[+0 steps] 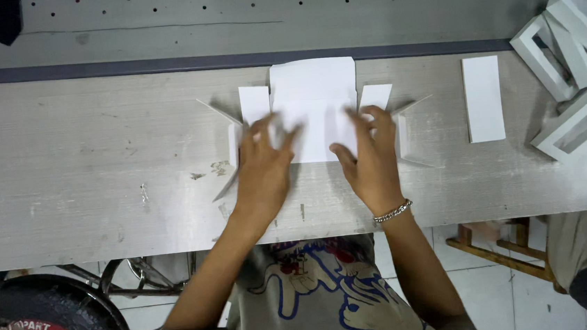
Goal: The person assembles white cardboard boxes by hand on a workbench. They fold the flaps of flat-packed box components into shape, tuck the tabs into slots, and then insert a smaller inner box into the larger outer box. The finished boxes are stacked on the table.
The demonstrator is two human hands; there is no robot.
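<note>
- From my remote seat I look straight down on a pale grey surface (87,202), where two bare hands work a white card box blank (315,97) lying flat near the far edge.
- The left hand (264,171) rests palm down on the blank's left part, its grip spread, fingers fanned and pressing the card rather than pinching it.
- The right hand (371,159), a silver bracelet (393,211) at its wrist, lies on the blank's right part; its grip is also spread flat on the card, with the fingers slightly bent.
- The blank's side flaps stand up at an angle on either side of the hands, while its top panel lies flat towards the dark strip (160,64) at the back of the surface.
- A separate white card rectangle (483,98) lies well apart to the right.
- Beyond it, at the right edge, several folded white frames (570,45) are heaped together.
- A perforated grey board (365,6) runs behind the surface.
</note>
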